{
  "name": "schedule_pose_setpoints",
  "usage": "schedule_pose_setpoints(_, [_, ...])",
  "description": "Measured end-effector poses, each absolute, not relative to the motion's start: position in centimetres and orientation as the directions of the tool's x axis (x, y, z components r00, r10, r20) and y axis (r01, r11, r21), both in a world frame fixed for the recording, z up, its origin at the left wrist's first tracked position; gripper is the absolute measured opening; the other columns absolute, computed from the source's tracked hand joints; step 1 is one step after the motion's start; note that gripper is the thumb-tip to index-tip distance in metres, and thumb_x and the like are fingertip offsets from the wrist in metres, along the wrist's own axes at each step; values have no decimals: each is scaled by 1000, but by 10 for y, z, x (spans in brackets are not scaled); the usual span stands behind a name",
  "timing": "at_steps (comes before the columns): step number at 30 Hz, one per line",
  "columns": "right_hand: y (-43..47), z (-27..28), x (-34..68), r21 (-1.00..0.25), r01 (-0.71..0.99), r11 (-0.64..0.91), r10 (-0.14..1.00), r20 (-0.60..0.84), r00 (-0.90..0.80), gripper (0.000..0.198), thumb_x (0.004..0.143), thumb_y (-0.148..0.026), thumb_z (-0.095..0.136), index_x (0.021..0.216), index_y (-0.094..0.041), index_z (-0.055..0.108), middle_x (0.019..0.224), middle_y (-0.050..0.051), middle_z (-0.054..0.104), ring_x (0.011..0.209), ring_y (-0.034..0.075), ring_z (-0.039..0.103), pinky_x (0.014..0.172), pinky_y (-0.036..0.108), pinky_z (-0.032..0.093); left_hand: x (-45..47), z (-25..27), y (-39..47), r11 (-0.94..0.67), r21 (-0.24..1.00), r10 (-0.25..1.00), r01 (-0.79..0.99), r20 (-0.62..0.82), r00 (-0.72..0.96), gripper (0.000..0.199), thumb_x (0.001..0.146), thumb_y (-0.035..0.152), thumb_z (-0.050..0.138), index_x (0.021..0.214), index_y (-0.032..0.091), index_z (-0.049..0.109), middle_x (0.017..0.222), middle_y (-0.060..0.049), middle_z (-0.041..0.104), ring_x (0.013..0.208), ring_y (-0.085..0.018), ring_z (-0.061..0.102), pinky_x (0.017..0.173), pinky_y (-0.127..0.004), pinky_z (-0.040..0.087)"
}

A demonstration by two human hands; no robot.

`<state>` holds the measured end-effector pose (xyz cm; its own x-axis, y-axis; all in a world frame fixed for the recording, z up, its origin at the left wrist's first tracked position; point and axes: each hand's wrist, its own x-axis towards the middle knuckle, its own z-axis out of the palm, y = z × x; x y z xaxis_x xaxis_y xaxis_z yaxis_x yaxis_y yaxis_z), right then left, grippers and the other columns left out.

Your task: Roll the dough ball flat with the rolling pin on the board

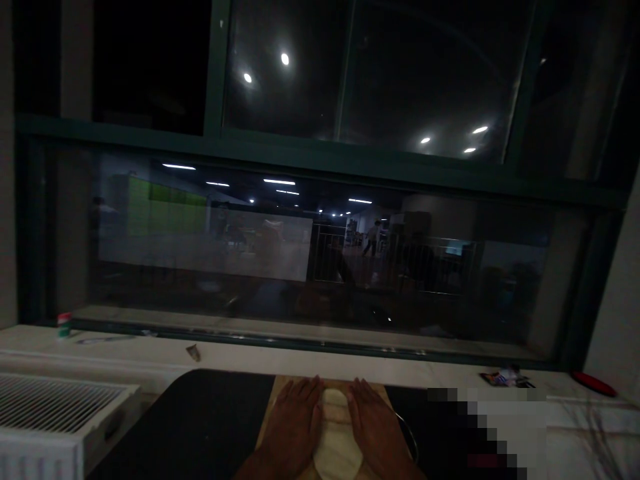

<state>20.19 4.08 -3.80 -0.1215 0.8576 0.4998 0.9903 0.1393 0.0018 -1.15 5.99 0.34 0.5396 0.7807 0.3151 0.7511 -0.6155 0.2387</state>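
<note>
My left hand (295, 423) lies palm down with its fingers stretched out and pointing away from me. On the other side, my right hand (376, 423) rests in much the same pose. Between them is a pale, oval, flattened piece that looks like dough (339, 443), with faint lines across it. The inner edges of both hands touch or nearly touch its sides. Underneath is a wooden board (267, 408). Whether anything lies under my palms is hidden.
The board lies on a black tabletop (210, 413) by a windowsill (300, 357). A white radiator (55, 413) stands at left. On the sill are a red-and-green container (65, 325), a small crumpled piece (193, 352), colourful packets (507, 378) and a red object (594, 383).
</note>
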Motion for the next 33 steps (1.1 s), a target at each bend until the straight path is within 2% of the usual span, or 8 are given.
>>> schedule_pose_setpoints(4, [71,-26,207,65,989,134,909,389,-149,43,99,-20,28,121,-17,65,124,13,66,114,24,62,99,40,47,-4,6,71,-605,247,790,757,305,532,51,101,35,20,139,24,52,144,-4,52,133,-23,46,112,-44,35])
schedule_pose_setpoints(7, [98,-16,208,72,988,140,932,328,-156,38,97,-20,33,115,-20,67,114,11,70,102,24,67,86,37,52,0,6,88,-580,210,809,787,263,526,53,101,35,18,138,21,53,141,-7,55,131,-26,48,110,-48,37])
schedule_pose_setpoints(13, [129,0,202,29,992,126,949,287,-129,34,95,-23,36,99,-21,70,103,9,73,99,23,67,80,34,52,0,4,112,-557,151,823,816,232,518,52,99,36,20,130,22,59,133,-9,62,126,-30,53,106,-57,35])
schedule_pose_setpoints(18, [105,-6,203,15,990,139,943,304,-137,36,93,-18,36,107,-21,69,112,9,71,106,22,65,89,33,49,0,3,107,-539,148,832,829,243,498,55,99,39,18,137,21,53,140,-10,56,133,-30,45,111,-57,27])
schedule_pose_setpoints(23, [58,-18,198,-11,992,126,920,374,-113,47,99,-24,25,121,-16,65,127,11,65,121,22,58,106,37,41,5,3,107,-548,163,826,820,258,501,54,99,38,17,137,24,54,141,-6,55,135,-27,43,116,-55,19])
schedule_pose_setpoints(27, [24,-40,180,-69,996,61,887,461,-22,48,98,-29,27,127,-16,62,130,12,62,121,24,58,104,37,45,8,1,108,-558,184,820,809,273,503,53,99,36,19,138,23,53,144,-4,52,139,-25,37,117,-53,17])
schedule_pose_setpoints(31, [7,-58,167,-40,999,33,885,466,-10,48,96,-38,35,134,-22,58,138,9,55,125,27,55,101,41,50,5,-2,105,-596,184,793,782,294,534,52,99,35,21,141,22,49,151,-3,43,142,-24,32,119,-50,15])
schedule_pose_setpoints(33, [6,-57,167,-22,1000,22,891,455,-10,49,96,-40,35,135,-19,57,141,10,51,128,28,52,104,44,47,4,-2,103,-600,178,788,780,296,539,51,99,33,22,141,22,50,151,-4,43,141,-24,35,118,-49,18])
